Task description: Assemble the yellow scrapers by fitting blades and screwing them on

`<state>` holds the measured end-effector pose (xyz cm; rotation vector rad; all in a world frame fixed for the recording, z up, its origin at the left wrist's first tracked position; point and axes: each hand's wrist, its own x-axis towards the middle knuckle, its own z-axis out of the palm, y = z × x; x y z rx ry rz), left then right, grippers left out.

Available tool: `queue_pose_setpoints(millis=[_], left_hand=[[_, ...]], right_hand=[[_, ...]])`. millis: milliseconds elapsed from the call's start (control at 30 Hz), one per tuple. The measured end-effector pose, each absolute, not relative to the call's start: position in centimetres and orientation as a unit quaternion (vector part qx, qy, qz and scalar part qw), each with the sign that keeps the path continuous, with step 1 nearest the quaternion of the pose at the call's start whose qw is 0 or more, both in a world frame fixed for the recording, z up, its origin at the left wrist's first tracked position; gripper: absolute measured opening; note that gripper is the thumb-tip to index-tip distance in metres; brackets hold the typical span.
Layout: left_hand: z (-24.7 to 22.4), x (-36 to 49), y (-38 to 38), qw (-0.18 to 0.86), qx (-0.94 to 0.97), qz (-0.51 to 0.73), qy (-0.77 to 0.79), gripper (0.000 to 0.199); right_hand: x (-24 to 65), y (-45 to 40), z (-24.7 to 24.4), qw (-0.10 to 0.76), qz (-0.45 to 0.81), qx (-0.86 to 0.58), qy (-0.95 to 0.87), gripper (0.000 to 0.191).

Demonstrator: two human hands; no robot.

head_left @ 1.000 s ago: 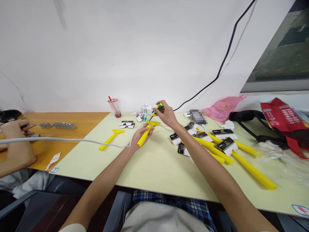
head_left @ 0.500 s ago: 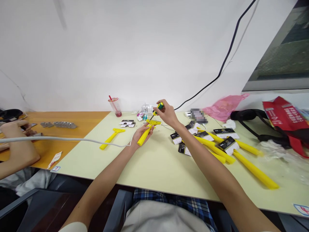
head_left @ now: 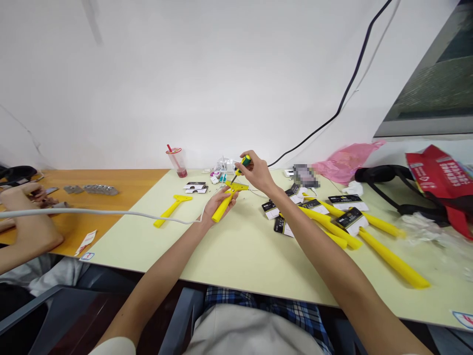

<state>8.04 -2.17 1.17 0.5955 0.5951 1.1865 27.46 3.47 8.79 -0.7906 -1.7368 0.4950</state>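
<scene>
In my left hand (head_left: pixel 214 203) lies a yellow T-shaped scraper (head_left: pixel 222 207), its handle tilted toward me and its wide head pointing away. My right hand (head_left: pixel 256 171) is closed round a green and yellow screwdriver (head_left: pixel 243 165), held slanted above the scraper. The dark shaft runs down to the scraper's head; whether the tip sits in a screw is too small to tell. A second yellow scraper (head_left: pixel 170 212) rests on the table to the left of my left hand. Just beyond it are black and white cards (head_left: pixel 195 187).
At right lie several yellow scrapers (head_left: pixel 395 259) with black and white cards (head_left: pixel 351 220). Behind stand a cup with a straw (head_left: pixel 177 162), a pink bag (head_left: pixel 347 162) and black headphones (head_left: pixel 388 182). A white cable (head_left: pixel 111 212) crosses my left wrist. A co-worker's arm (head_left: pixel 29 222) is at far left.
Both hands keep their hold on the scraper and screwdriver. The whole view has shifted slightly; otherwise little differs.
</scene>
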Motion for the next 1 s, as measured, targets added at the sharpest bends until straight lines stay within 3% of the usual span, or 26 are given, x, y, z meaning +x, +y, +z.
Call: queue_pose_setpoints(millis=[467,1000], left_hand=[[1.33,7.9,-2.22,0.757,0.264,0.546,0.242,0.048],[1.14,8.11,-2.1,0.747,0.293,0.535,0.265,0.056]], right_hand=[[27.58,3.27,9.09,0.541,0.186,-0.345,-0.744,0.053],[27.67,3.05,9.44,0.541,0.186,-0.347,-0.743,0.051]])
